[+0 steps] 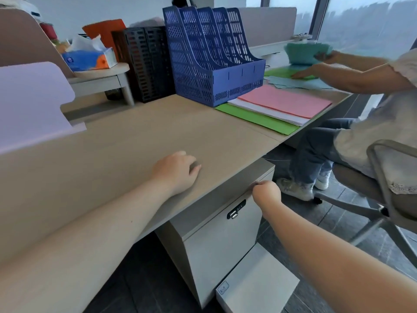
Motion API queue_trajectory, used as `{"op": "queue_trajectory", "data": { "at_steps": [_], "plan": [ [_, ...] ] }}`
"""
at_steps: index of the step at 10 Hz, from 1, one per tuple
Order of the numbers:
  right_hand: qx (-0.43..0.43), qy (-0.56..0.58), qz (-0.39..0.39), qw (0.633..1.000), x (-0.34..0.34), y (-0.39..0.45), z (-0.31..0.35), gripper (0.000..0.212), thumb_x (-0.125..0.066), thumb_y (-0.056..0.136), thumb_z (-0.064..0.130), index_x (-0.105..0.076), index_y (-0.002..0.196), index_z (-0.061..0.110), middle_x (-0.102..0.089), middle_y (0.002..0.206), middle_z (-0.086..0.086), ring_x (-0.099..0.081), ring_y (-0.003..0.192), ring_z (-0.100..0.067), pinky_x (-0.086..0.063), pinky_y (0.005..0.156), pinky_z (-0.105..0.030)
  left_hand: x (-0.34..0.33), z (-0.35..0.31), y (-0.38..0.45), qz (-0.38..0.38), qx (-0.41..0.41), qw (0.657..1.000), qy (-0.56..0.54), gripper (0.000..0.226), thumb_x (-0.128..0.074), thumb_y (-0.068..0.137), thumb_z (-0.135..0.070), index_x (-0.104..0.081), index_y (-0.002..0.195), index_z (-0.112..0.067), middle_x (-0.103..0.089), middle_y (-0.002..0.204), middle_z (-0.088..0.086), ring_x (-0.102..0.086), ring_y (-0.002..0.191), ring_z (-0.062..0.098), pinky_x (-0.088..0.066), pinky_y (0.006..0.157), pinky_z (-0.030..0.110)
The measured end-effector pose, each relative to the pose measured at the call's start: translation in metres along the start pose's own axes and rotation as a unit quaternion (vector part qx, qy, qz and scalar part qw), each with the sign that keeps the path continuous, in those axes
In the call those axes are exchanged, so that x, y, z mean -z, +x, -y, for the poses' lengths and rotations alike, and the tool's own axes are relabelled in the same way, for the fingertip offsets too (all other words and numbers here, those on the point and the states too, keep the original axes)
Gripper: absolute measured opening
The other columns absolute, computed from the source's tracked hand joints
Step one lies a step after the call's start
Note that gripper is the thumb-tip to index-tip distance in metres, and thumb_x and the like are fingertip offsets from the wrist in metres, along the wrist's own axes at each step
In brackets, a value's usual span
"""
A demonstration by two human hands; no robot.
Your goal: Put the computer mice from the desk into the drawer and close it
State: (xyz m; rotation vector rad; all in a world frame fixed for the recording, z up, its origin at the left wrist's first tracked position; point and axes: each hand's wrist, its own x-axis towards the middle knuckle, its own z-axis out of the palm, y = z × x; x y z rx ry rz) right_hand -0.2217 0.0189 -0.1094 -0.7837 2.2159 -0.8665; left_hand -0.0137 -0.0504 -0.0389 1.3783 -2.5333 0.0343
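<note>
My left hand point(176, 171) lies palm down on the wooden desk point(117, 150), near its front edge. The fingers curl over a small dark computer mouse point(195, 165), of which only a sliver shows. Below the desk stands a grey drawer cabinet point(216, 247) with a black lock point(235, 212). Its top drawer point(203, 213) looks shut or nearly shut. My right hand point(267, 192) is a fist at the upper right edge of that drawer front, fingers hooked on the edge. No other mouse is in view.
A blue file rack point(209, 55), a black rack point(149, 62) and a tissue box point(90, 58) stand at the back. Pink, white and green paper stacks point(282, 105) lie at the right. A seated person point(352, 136) sorts papers there. A white box point(259, 283) sits on the floor.
</note>
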Motion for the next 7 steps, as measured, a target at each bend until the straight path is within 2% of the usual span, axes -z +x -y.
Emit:
{"op": "queue_trajectory", "data": {
  "at_steps": [1, 2, 3, 4, 5, 6, 7],
  "plan": [
    [0.005, 0.049, 0.014, 0.999, 0.006, -0.006, 0.001, 0.016, -0.039, 0.092, 0.003, -0.054, 0.094, 0.008, -0.053, 0.084, -0.010, -0.047, 0.072, -0.024, -0.041, 0.063, -0.027, 0.000, -0.002, -0.003, -0.009, 0.006, 1.000, -0.005, 0.037, -0.039, 0.095, -0.039, -0.064, 0.105, -0.013, -0.060, 0.097, 0.009, -0.058, 0.090, 0.031, -0.049, 0.073, 0.037],
    [0.003, 0.007, 0.035, 0.999, 0.009, -0.007, -0.001, 0.032, -0.038, 0.093, -0.001, -0.063, 0.113, 0.001, -0.062, 0.110, -0.016, -0.058, 0.091, -0.028, -0.047, 0.074, -0.031, -0.001, -0.003, -0.008, -0.023, 0.009, 0.999, -0.020, 0.034, -0.039, 0.096, -0.032, -0.066, 0.102, -0.013, -0.060, 0.093, 0.011, -0.058, 0.086, 0.032, -0.047, 0.068, 0.036],
    [0.034, -0.059, 0.036, 0.997, 0.018, -0.016, 0.006, 0.024, -0.040, 0.093, 0.003, -0.063, 0.087, -0.002, -0.061, 0.091, -0.015, -0.040, 0.058, -0.014, -0.039, 0.055, -0.023, 0.000, -0.005, -0.012, -0.023, 0.009, 0.999, -0.032, 0.033, -0.038, 0.096, -0.029, -0.067, 0.096, -0.013, -0.059, 0.086, 0.009, -0.058, 0.079, 0.031, -0.045, 0.063, 0.035],
    [0.042, -0.059, 0.013, 0.997, 0.016, -0.018, 0.009, 0.022, -0.042, 0.087, -0.001, -0.045, 0.065, 0.004, -0.045, 0.066, -0.007, -0.038, 0.053, -0.017, -0.035, 0.048, -0.024, 0.000, -0.003, -0.013, -0.039, 0.019, 0.998, -0.041, 0.031, -0.040, 0.095, -0.028, -0.067, 0.093, -0.013, -0.060, 0.085, 0.008, -0.058, 0.079, 0.029, -0.048, 0.063, 0.035],
    [0.115, -0.143, 0.016, 0.983, 0.010, -0.031, 0.017, 0.020, -0.045, 0.082, 0.005, -0.063, 0.091, 0.001, -0.065, 0.089, -0.013, -0.059, 0.072, -0.028, -0.055, 0.065, -0.035, 0.001, -0.004, -0.015, -0.040, 0.030, 0.998, -0.045, 0.031, -0.041, 0.094, -0.028, -0.068, 0.093, -0.014, -0.061, 0.086, 0.008, -0.058, 0.081, 0.030, -0.050, 0.066, 0.038],
    [0.155, -0.173, 0.028, 0.972, 0.007, -0.036, 0.021, 0.034, -0.043, 0.080, 0.004, -0.066, 0.106, 0.005, -0.069, 0.105, -0.013, -0.066, 0.090, -0.031, -0.055, 0.070, -0.035, 0.000, -0.003, -0.016, -0.043, 0.028, 0.998, -0.048, 0.031, -0.041, 0.094, -0.028, -0.068, 0.093, -0.014, -0.061, 0.087, 0.008, -0.058, 0.080, 0.029, -0.050, 0.066, 0.037],
    [0.183, -0.187, 0.041, 0.964, 0.011, -0.042, 0.031, 0.033, -0.042, 0.078, 0.004, -0.067, 0.098, 0.000, -0.069, 0.101, -0.017, -0.063, 0.080, -0.032, -0.047, 0.062, -0.030, 0.001, -0.002, -0.015, -0.048, 0.035, 0.997, -0.045, 0.032, -0.040, 0.094, -0.028, -0.069, 0.093, -0.015, -0.061, 0.086, 0.008, -0.058, 0.080, 0.030, -0.046, 0.063, 0.035]
  ]
}}
